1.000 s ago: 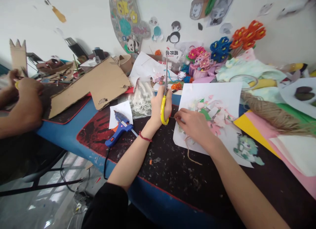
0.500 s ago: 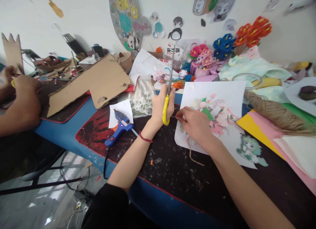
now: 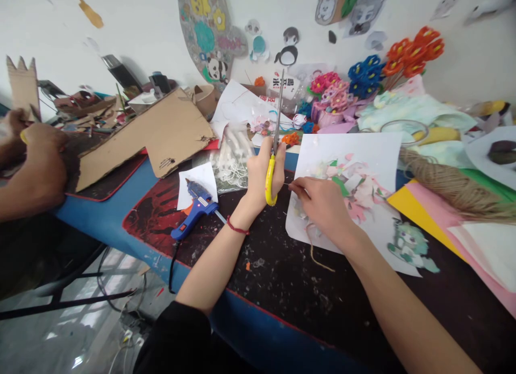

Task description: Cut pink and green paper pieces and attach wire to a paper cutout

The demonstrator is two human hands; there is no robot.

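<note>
My left hand (image 3: 262,178) is closed around scissors with yellow handles (image 3: 271,180), their long blades pointing up. Close by on the right, my right hand (image 3: 322,202) is pinched, and a thin pale strand shows faintly at its fingertips. Beneath it lies a sheet of white paper (image 3: 310,148) with pink, white and green paper scraps (image 3: 357,194) on it. A piece of twine (image 3: 320,262) trails from below the right hand onto the dark mat; its upper end is hidden. A blue glue gun (image 3: 195,215) rests left of my left wrist.
Cardboard (image 3: 161,132) and a bag of white cords (image 3: 234,162) lie behind the glue gun. On the right are a twine skein (image 3: 451,183), coloured paper (image 3: 427,213) and a green-haired cutout (image 3: 411,245). At far left, another person's hands (image 3: 40,137) work on cardboard.
My right hand has shifted very slightly to the right, away from the scissors. My left hand stays nearly still. The other person's cardboard piece has moved a little.
</note>
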